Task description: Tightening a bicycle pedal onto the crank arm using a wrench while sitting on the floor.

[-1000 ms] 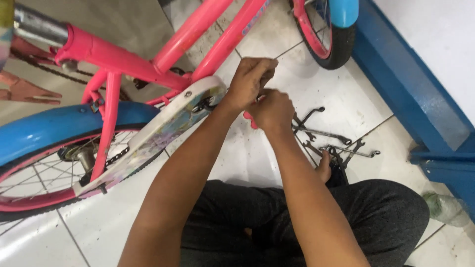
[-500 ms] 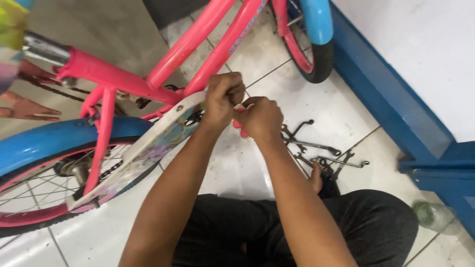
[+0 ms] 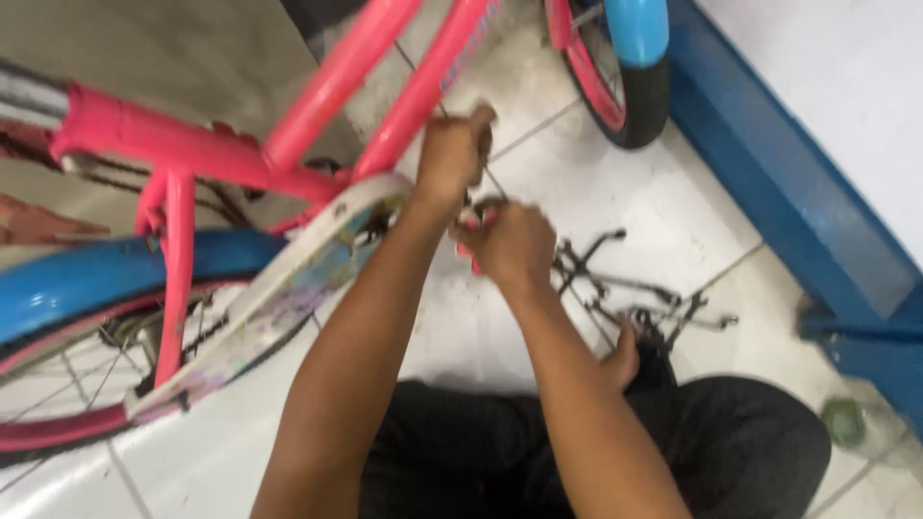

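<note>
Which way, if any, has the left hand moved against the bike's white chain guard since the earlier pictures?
Yes. The left hand has lifted off the front end of the chain guard, up along the pink frame tube.

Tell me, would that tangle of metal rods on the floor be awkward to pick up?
Probably. The metal rods look thin, bent and interlocked, so they would likely lift as one rigid clump. On smooth tile they might slide and clatter if pushed.

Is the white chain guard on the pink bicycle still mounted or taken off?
Mounted, it seems: the chain guard lies along the pink frame beside the rear wheel. Its fasteners are not visible.
</note>
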